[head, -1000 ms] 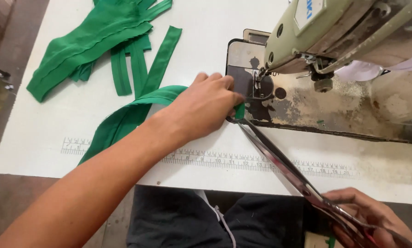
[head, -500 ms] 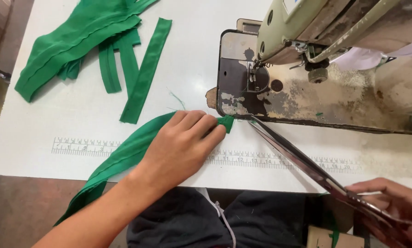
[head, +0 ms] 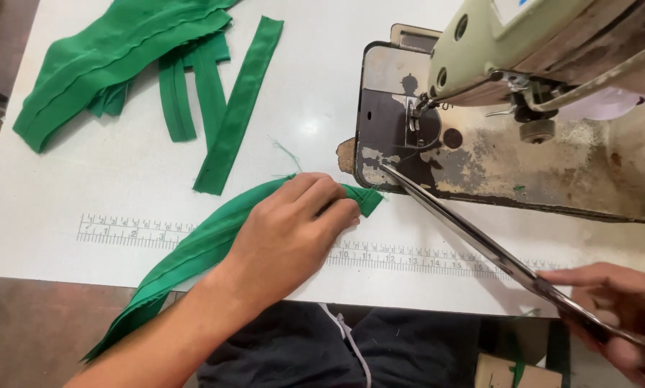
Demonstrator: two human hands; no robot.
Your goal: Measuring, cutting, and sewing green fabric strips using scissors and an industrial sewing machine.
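The left hand (head: 294,230) lies flat on a green strip (head: 193,251), fingers curled over its end and pinning it to the white table (head: 121,187) just in front of the sewing machine (head: 495,122). The right hand (head: 610,309) grips long scissors (head: 466,230) by the handles, blade tips almost at the strip's end. More green strips (head: 157,65) lie at the far left.

A single head-worn camera looked steeply down from above the seated person, close over the white table (head: 85,187). It faced forward across the near edge towards the sewing machine (head: 524,93) at upper right, with the lap visible below.
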